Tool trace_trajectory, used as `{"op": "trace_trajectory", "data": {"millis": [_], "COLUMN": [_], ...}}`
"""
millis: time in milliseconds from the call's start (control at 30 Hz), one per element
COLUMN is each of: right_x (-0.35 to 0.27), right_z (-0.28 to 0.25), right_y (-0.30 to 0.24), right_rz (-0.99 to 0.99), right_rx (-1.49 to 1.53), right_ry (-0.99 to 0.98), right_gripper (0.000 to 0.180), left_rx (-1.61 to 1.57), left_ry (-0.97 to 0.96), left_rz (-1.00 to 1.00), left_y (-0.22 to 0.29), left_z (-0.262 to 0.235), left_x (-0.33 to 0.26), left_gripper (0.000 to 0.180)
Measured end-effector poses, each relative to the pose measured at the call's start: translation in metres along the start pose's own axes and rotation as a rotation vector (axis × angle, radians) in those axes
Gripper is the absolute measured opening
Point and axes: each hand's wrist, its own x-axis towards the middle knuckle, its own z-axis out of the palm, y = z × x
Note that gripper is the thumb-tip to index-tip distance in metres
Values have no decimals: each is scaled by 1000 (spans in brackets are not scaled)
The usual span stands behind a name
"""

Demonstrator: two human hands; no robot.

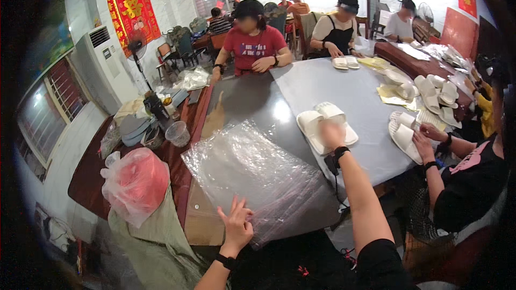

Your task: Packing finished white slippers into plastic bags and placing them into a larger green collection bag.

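The right hand (331,134) reaches out and rests, fingers loosely curled, on a pair of white slippers (326,125) lying side by side mid-table; whether it grips them I cannot tell. The left hand (236,223) has its fingers spread on the near edge of a stack of clear bags (258,180). The slippers look light, soft and easy to pinch at the strap; the bags look thin, slick and clingy, best lifted at a corner. The grey table (344,88) is smooth and shiny. Other people work around it in a busy room
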Motion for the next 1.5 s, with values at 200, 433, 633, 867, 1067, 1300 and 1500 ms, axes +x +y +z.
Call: {"op": "trace_trajectory", "data": {"millis": [200,433,633,867,1067,1300,1500], "right_x": [-9,-43,-136,-252,-286,-309,-322], "right_z": [7,-64,-155,-176,-157,-149,-142], "right_y": [18,29,29,19,2,-29,-34], "right_rz": [-71,-217,-352,-71,-519,-622,-578], "right_rx": [146,549,709,1053,717,729,781], "right_ry": [94,59,157,-105,-109,-269,-425], "right_gripper": [19,24,26,38,29,19,19], "left_rx": [-21,-9,-299,193,215,143,160], "left_ry": [-43,-149,-188,-265,-374,-336,-173], "left_rz": [33,3,203,202,148,164,220], "left_y": [1,13,46,24,7,7,19], "left_z": [4,-13,-18,-40,-61,-54,-58], "left_x": [5,21,50,14,-18,-8,-1], "left_gripper": [29,43,62,48,49,61,68]}}
